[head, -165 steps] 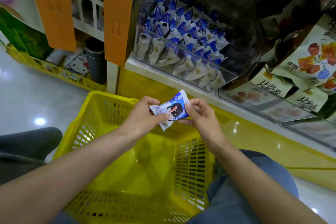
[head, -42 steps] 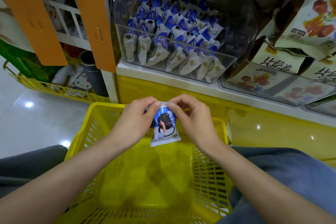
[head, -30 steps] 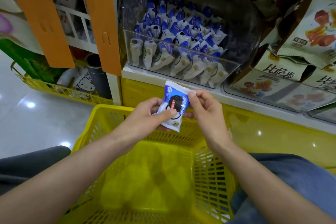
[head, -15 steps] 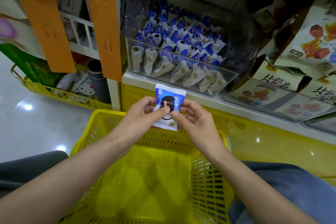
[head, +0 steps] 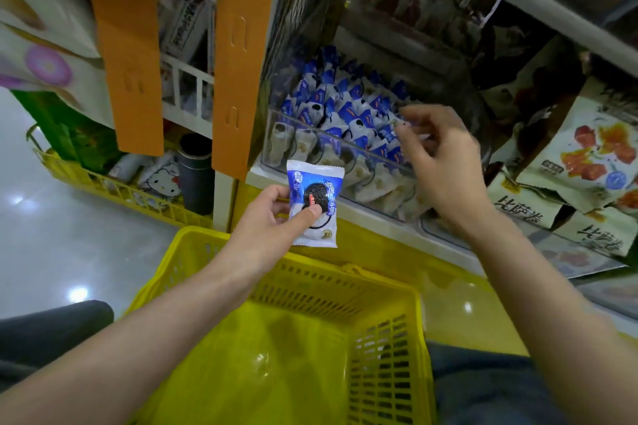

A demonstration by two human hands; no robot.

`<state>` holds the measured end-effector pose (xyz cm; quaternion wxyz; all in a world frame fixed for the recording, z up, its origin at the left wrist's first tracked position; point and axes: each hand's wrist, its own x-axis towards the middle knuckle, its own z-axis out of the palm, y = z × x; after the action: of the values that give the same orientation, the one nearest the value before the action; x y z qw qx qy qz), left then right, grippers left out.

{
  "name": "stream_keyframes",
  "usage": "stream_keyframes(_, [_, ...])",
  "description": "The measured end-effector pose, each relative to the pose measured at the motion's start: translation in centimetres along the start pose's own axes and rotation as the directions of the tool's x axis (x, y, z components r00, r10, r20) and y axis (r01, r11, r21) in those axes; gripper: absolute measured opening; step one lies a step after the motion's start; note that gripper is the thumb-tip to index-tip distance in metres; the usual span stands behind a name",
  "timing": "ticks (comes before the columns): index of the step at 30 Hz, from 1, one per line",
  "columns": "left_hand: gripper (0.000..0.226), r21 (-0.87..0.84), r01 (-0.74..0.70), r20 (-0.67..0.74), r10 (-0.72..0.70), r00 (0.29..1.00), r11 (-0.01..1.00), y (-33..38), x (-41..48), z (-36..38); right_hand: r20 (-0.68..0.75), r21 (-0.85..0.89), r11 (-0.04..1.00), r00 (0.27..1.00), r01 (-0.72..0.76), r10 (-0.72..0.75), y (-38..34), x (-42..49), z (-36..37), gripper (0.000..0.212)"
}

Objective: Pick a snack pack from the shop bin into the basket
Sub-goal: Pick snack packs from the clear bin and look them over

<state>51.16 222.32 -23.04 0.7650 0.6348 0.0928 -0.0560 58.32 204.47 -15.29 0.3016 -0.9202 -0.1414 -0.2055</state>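
The blue-and-white snack pack [head: 316,203], printed with a dark sandwich cookie, stands upright at the centre of the frame, over the far rim of the yellow plastic basket [head: 310,272]. The left hand [head: 269,221] grips it, thumb pressed on its front and fingers behind.

Just above it, the clear shop bin [head: 345,145] is packed with matching packs. The right hand [head: 445,166] reaches over the bin's right part, fingers curled and blurred just above the packs; whether they pinch one cannot be told.

Printed snack pouches [head: 587,148] fill the right edge. Orange card strips [head: 131,62] hang at upper left.
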Motion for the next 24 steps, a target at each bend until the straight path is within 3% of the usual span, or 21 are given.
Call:
stream_keyframes(3, [0.018, -0.036, -0.003, 0.005, 0.004, 1.000, 0.999, 0.5, 0.1, -0.1, 0.279, -0.177, 0.974, 0.942, -0.142, 0.188, 0.7, 4.6, 0.9, 0.027])
stream_keyframes(6, [0.013, -0.066, -0.010, 0.010, 0.011, 1.000, 0.998, 0.9, 0.1, -0.3, 0.538, -0.286, 0.953, 0.805, -0.104, 0.250, 1.4, 6.4, 2.0, 0.024])
stream_keyframes(11, [0.013, -0.070, -0.009, 0.008, 0.010, 1.000, 0.997, 1.2, 0.2, -0.4, 0.552, -0.267, 0.953, 0.788, -0.143, 0.272, 1.7, 7.3, 3.4, 0.016])
stream_keyframes(17, [0.015, -0.062, -0.010, 0.012, 0.011, 1.000, 0.998, 1.1, 0.2, -0.4, 0.542, -0.085, 0.902, 0.740, -0.423, 0.398, 1.0, 7.0, 4.5, 0.027])
stream_keyframes(21, [0.020, -0.078, -0.001, 0.032, 0.003, 0.999, 0.997, 1.1, 0.0, -0.4, 0.549, -0.164, 0.906, 0.727, -0.390, 0.412, 1.0, 6.9, 4.6, 0.014])
stream_keyframes(24, [0.019, -0.085, 0.012, 0.033, -0.009, 0.999, 0.996, 1.2, -0.2, -0.4, 0.513, -0.037, 0.878, 0.745, -0.477, 0.427, 0.5, 6.7, 4.3, 0.012])
